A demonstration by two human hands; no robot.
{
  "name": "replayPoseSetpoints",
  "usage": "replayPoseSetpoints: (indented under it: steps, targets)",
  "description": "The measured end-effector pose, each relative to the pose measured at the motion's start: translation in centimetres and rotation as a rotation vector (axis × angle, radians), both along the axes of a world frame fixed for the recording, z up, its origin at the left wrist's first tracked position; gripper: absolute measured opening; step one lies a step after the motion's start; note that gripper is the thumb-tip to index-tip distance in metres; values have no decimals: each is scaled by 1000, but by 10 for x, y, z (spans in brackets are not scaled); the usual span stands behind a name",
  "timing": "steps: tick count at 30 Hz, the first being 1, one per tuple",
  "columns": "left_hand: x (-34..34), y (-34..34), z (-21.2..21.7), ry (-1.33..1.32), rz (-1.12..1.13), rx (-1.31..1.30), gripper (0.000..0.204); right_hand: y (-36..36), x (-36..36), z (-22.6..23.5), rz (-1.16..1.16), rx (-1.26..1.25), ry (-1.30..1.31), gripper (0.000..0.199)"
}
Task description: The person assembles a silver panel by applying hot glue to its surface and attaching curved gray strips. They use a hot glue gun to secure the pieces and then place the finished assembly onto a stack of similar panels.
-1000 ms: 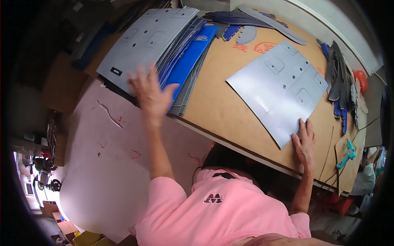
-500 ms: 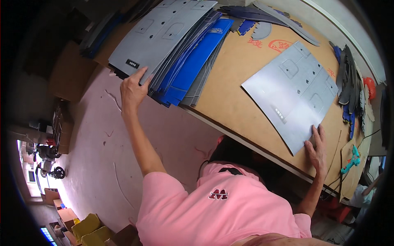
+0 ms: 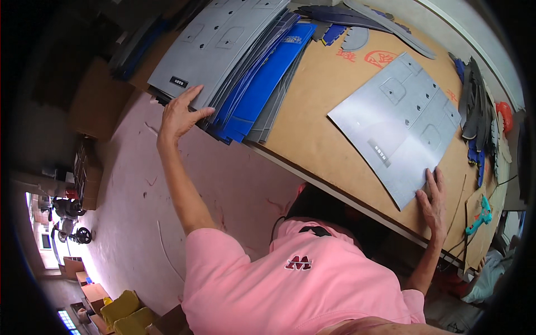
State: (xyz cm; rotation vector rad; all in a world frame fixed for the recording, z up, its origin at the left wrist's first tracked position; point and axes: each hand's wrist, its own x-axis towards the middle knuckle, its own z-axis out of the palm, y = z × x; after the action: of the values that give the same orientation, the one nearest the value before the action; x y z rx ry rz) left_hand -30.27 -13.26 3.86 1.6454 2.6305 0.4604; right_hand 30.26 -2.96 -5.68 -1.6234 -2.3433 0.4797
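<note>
A grey printed sheet (image 3: 220, 47) with panel outlines and dark spots tops a thick stack at the table's left front corner. My left hand (image 3: 180, 114) rests at that stack's near edge, thumb spread from the fingers, fingertips on the top sheet. Under it, blue sheets (image 3: 254, 84) and more grey ones fan out to the right. A single grey sheet (image 3: 385, 125) of the same print lies flat and slanted on the brown tabletop (image 3: 312, 134). Fingers apart, my right hand (image 3: 432, 204) lies on the table against this sheet's near right corner.
Dark and blue cut pieces (image 3: 357, 22) lie along the far edge, and more dark pieces (image 3: 474, 106) pile up at the right. A turquoise glue gun (image 3: 480, 216) lies on cardboard at the right front. Cardboard boxes (image 3: 89, 173) stand on the left. Another person's sleeve (image 3: 486, 276) shows lower right.
My left thumb has spread away from the fingers, and that hand has shifted slightly along the stack's edge. The right hand and the single sheet stay nearly in place.
</note>
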Motion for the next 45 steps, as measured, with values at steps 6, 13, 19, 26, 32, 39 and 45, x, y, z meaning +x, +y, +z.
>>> replayPoseSetpoints:
  steps: [6, 13, 19, 26, 32, 39, 45]
  targets:
    - [-16, 3, 6, -128, -30, 58, 54, -1, -2, 3, -5, 10, -34, 60]
    - [-14, 5, -2, 91, -163, 139, 46, -2, 0, 1, 9, 31, -42, 60]
    - [-19, 4, 2, 499, -234, 364, 45, -2, 0, 0, 8, 31, -25, 58]
    - [22, 29, 46, 825, -348, 705, 49, -3, -5, 10, -11, 14, -15, 58]
    - [44, 34, 84, 542, -310, 880, 35, -2, -2, 2, -1, 43, 6, 57]
    - [45, 39, 61, 922, -400, 850, 32, -11, -11, 13, 20, 220, 59, 50]
    - [160, 35, -2, 1055, -689, 766, 46, 13, -161, 72, 206, -597, 913, 53]
